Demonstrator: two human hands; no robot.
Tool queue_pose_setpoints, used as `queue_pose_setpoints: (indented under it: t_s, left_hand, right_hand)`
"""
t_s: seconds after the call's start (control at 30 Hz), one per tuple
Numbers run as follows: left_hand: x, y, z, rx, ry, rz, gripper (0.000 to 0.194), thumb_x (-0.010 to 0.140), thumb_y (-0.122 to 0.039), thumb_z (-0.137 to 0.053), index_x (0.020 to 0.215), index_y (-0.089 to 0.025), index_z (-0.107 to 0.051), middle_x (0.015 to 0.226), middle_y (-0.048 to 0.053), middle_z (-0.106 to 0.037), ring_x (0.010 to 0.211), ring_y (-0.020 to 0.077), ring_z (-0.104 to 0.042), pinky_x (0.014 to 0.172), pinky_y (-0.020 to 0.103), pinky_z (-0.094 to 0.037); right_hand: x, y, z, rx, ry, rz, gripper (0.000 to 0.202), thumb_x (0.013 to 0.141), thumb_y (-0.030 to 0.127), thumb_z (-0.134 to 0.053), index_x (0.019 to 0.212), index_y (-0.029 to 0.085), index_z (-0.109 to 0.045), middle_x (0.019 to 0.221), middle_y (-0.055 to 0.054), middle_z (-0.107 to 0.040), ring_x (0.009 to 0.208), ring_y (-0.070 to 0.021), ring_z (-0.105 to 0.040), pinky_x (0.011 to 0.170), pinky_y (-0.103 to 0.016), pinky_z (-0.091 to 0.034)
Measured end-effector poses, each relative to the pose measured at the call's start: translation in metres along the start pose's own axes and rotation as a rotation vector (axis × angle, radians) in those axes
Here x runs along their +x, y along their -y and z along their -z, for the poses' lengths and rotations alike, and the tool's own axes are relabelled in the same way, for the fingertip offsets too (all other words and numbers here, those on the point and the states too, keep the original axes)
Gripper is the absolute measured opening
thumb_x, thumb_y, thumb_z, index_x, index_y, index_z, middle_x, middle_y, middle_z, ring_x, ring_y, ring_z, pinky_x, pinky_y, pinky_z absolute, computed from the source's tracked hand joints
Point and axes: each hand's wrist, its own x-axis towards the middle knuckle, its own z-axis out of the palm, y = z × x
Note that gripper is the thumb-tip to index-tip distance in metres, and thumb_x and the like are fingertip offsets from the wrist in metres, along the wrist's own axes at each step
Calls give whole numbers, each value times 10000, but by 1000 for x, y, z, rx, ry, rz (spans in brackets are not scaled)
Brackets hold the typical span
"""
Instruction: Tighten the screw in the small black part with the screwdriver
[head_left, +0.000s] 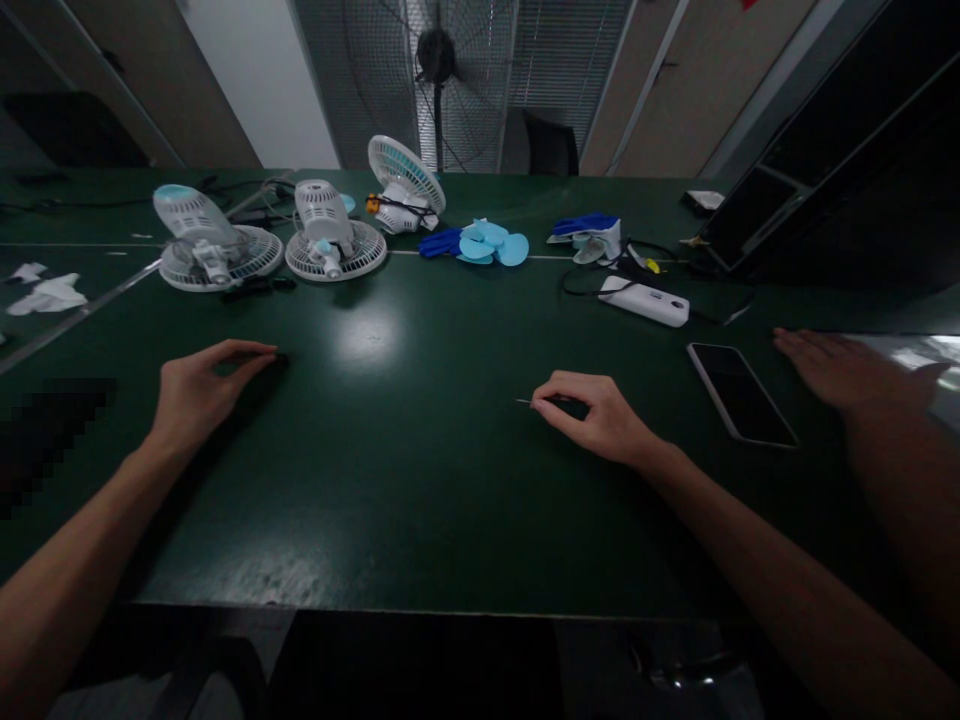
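My left hand (199, 390) rests low over the green table at the left, thumb and fingertips pinched together. A small dark spot shows at those fingertips; whether it is an object or a shadow I cannot tell. Further right, my right hand (592, 412) is closed on a thin metal-tipped tool (523, 401). Its slim tip points left out of the pinch, and the rest is hidden by the fingers. A phone (741, 394) lies to the right of my right hand, and a white power bank-like device (646, 302) lies beyond it.
Two fan heads (217, 255) (336, 245) lie face down at the back left, beside a tilted fan (406, 185). Light-blue fan blades (493, 243) and work gloves (592, 236) lie behind. Another person's hand (832, 368) lies flat at the right. The table's front edge (420, 611) is near me.
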Motion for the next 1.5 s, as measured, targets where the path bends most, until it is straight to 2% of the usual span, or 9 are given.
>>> queue_pose_setpoints:
  t_s: [0.7,0.87,1.03,1.13,1.2,1.27,1.4,1.5]
  left_hand:
    - [0,-5,2,-27,21,17,419,897,-499,-681,1200,-216,-743,1183,39,-774,1089,240,-719,1048,364,-513]
    - [0,-6,2,-17,37,31,453,891,-532,-676,1219,-225,-736,1170,28,-775,1077,230,-716,1039,347,-509]
    - [4,0,3,47,117,100,576,853,-604,-688,1263,-201,-719,1152,55,-761,979,232,-694,893,320,-536]
    - [6,-6,-1,54,156,47,549,868,-596,-668,1210,-172,-735,1183,83,-733,967,239,-669,840,320,-526]
    - [4,-22,-10,16,202,-31,503,890,-583,-659,1182,-182,-742,1165,84,-726,961,239,-663,819,327,-520]
    - [-3,-49,-24,-49,271,-139,437,917,-571,-655,1142,-210,-751,1141,77,-724,951,235,-660,809,338,-517]
    - [-26,-128,-63,-261,424,-383,271,972,-477,-645,1100,-261,-747,1109,61,-719,954,215,-661,840,361,-525]
    - [-42,-182,-90,-366,489,-540,192,963,-412,-684,1069,-260,-735,1060,64,-712,970,227,-647,860,393,-515]
  right_hand:
    - [0,-1,0,-2,11,-2,214,1033,325,-591,1079,185,-746,992,-66,-736,869,-191,-679,759,-344,-546]
    - [0,-1,0,-6,0,5,217,1027,324,-596,1087,189,-755,992,-71,-745,864,-195,-680,751,-347,-551]
    - [0,-2,-1,-3,5,-1,206,1030,319,-596,1081,190,-748,995,-65,-738,868,-188,-676,754,-340,-547]
    - [0,-2,-1,5,12,-8,205,1029,322,-599,1086,192,-748,1003,-65,-740,874,-190,-681,756,-339,-549]
    - [0,-2,-1,5,8,-2,208,1027,326,-602,1091,195,-750,1001,-65,-744,873,-192,-684,757,-341,-551]
    - [0,-2,-2,-5,9,4,210,1027,328,-601,1093,197,-751,998,-64,-745,875,-193,-686,763,-343,-552]
    - [0,2,-4,-5,41,24,210,1031,325,-593,1097,196,-745,999,-62,-741,874,-191,-686,746,-335,-554]
    - [-1,7,-6,0,57,42,191,1030,314,-597,1094,205,-741,998,-59,-740,859,-185,-684,733,-327,-551]
